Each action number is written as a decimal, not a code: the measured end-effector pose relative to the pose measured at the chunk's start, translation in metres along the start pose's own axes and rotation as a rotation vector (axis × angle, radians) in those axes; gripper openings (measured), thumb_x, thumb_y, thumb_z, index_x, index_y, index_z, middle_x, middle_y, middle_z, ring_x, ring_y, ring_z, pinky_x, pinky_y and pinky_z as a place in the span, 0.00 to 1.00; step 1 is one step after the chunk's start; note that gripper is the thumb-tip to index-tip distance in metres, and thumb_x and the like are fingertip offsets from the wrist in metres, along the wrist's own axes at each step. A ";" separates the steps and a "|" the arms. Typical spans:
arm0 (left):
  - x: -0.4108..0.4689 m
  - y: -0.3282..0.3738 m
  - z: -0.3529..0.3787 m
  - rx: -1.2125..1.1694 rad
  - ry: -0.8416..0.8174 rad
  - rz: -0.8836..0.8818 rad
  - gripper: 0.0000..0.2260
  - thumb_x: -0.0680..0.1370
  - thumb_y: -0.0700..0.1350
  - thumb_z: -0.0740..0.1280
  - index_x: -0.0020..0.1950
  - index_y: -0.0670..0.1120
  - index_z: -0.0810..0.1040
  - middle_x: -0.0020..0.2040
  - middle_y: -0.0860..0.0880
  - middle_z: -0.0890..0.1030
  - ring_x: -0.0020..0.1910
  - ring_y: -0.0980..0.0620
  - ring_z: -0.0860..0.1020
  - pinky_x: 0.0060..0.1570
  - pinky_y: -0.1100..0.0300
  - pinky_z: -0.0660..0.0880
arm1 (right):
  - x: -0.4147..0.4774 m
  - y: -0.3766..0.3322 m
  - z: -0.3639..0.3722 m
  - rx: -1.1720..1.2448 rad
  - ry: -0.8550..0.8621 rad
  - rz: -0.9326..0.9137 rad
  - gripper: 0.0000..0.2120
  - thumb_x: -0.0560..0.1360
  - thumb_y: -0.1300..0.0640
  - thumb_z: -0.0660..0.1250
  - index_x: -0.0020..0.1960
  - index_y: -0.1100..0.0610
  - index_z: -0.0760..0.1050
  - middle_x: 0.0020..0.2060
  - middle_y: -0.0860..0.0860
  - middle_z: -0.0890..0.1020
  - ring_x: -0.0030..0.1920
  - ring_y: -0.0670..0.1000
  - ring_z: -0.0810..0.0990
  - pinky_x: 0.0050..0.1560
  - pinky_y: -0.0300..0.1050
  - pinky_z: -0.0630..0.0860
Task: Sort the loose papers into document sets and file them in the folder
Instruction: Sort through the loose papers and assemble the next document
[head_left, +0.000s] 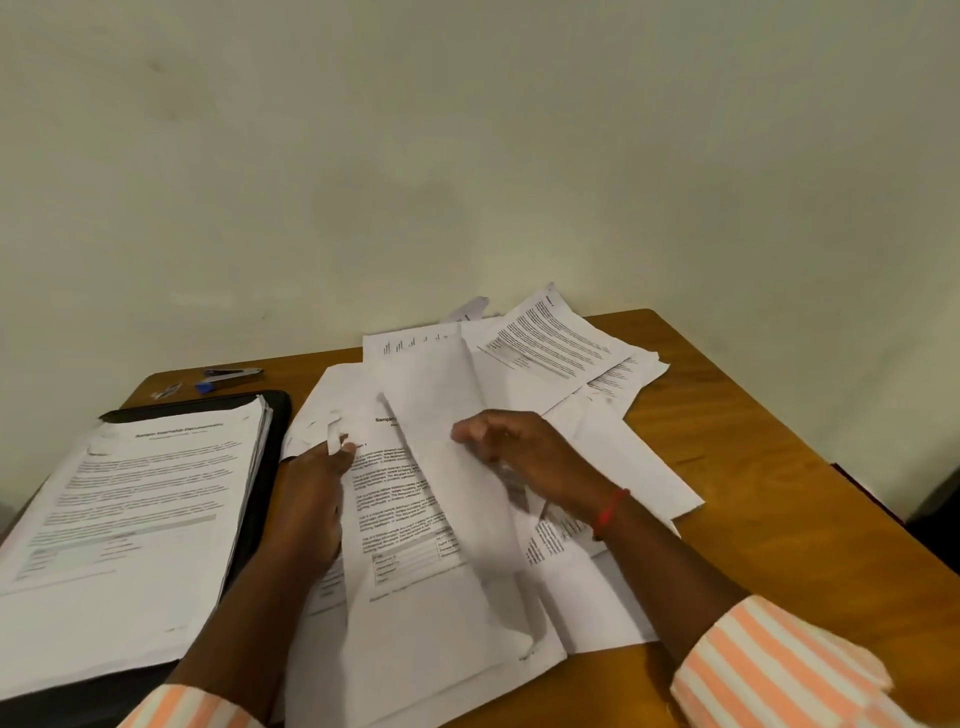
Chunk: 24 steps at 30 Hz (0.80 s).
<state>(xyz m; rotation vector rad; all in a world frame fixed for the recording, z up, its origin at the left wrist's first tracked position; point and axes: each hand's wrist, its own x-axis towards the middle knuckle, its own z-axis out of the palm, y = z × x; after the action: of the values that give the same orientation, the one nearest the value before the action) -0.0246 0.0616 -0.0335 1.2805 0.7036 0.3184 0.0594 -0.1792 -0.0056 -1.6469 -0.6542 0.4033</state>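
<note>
While my left hand (311, 488) pinches the printed page (395, 519) at mid-frame, my right hand (524, 452) grips a blank sheet (452, 447) — its long axis running toward the wall. To the left lies the folder (270, 426) — nearer my left hand.

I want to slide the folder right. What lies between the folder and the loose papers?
In the head view, only the left hand lies between folder and loose papers.

Folder (270, 415) largely hidden under papers (130, 519)
</note>
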 end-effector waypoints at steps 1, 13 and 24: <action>0.000 0.000 0.001 0.012 -0.005 0.011 0.06 0.81 0.46 0.68 0.55 0.48 0.83 0.52 0.43 0.86 0.50 0.39 0.86 0.56 0.35 0.79 | -0.001 0.003 0.007 -0.118 -0.009 -0.083 0.10 0.81 0.56 0.66 0.58 0.57 0.83 0.54 0.47 0.85 0.56 0.42 0.81 0.58 0.36 0.76; 0.004 -0.002 -0.001 0.049 -0.018 0.002 0.08 0.82 0.48 0.67 0.58 0.51 0.82 0.54 0.44 0.86 0.51 0.38 0.86 0.55 0.31 0.78 | -0.004 0.000 -0.011 -0.834 0.551 -0.039 0.09 0.75 0.61 0.68 0.56 0.58 0.78 0.52 0.57 0.81 0.55 0.59 0.79 0.54 0.50 0.74; -0.006 0.001 0.004 0.077 -0.024 -0.002 0.07 0.83 0.47 0.65 0.57 0.49 0.82 0.51 0.46 0.87 0.48 0.41 0.86 0.53 0.36 0.81 | 0.004 0.034 -0.054 -0.527 0.497 0.280 0.09 0.82 0.65 0.62 0.43 0.64 0.74 0.39 0.55 0.77 0.40 0.51 0.74 0.41 0.41 0.69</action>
<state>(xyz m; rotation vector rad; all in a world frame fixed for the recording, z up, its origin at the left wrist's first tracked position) -0.0265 0.0555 -0.0301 1.3549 0.7017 0.2761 0.1011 -0.2219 -0.0284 -2.2471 -0.1525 -0.0001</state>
